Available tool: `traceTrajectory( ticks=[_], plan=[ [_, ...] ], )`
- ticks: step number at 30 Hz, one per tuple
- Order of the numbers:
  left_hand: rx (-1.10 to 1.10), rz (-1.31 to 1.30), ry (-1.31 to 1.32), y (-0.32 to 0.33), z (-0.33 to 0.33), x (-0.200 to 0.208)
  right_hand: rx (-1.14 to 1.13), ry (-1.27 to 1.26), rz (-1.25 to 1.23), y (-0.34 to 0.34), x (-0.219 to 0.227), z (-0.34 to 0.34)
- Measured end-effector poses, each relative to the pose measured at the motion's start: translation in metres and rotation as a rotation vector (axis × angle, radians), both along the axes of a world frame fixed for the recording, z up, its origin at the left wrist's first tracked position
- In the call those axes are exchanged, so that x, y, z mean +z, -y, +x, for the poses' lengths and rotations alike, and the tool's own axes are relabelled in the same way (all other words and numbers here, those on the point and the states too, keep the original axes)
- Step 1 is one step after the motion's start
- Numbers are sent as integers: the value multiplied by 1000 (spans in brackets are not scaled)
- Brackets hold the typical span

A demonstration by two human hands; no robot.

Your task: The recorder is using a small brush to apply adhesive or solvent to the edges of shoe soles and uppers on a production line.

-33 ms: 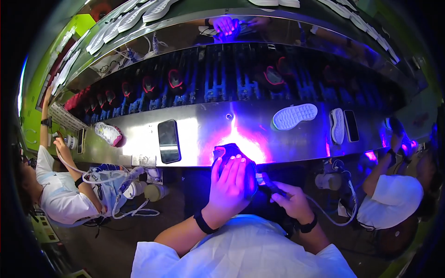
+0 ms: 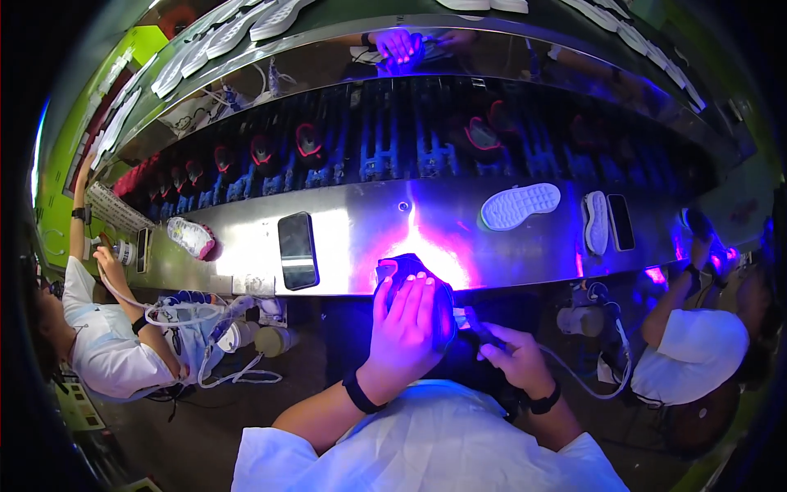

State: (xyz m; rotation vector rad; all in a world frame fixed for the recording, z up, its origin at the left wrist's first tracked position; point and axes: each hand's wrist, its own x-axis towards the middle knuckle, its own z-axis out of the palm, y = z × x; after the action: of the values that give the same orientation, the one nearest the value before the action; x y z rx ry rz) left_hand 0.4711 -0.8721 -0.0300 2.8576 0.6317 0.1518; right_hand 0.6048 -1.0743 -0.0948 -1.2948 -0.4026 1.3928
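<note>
Under violet light, my left hand (image 2: 404,324) lies over a dark shoe upper (image 2: 443,316) at the bench's front edge, fingers stretched together across it and holding it steady. Much of the upper is hidden beneath the hand. My right hand (image 2: 518,359) is closed round the dark handle of a brush (image 2: 474,321), whose pale tip meets the right side of the upper. A thin pale hose (image 2: 574,375) runs from near this hand toward the right.
On the metal bench (image 2: 369,213) lie a phone (image 2: 297,251), a white sole (image 2: 520,207), a narrower sole (image 2: 597,223), a second phone (image 2: 620,222) and a white-and-pink shoe (image 2: 191,238). Dark uppers ride a conveyor (image 2: 385,123) behind. Co-workers sit at left (image 2: 123,348) and right (image 2: 693,353).
</note>
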Motion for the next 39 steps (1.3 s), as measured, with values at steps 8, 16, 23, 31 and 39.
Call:
traceTrajectory(
  ticks=[8, 16, 23, 31, 39],
  plan=[
    [-4, 13, 25, -7, 33, -4, -119, 48, -78, 13, 11, -9],
    [64, -69, 87, -24, 58, -8, -189, 725, -41, -17, 29, 26],
    [69, -261, 107, -56, 66, -7, 53, 925, -66, -44, 54, 76],
    [53, -319, 12, -87, 55, -7, 15, 1022, -33, -83, 37, 70],
    [-58, -299, -151, -114, 13, -13, -143, 297, -52, -72, -11, 48]
  ],
)
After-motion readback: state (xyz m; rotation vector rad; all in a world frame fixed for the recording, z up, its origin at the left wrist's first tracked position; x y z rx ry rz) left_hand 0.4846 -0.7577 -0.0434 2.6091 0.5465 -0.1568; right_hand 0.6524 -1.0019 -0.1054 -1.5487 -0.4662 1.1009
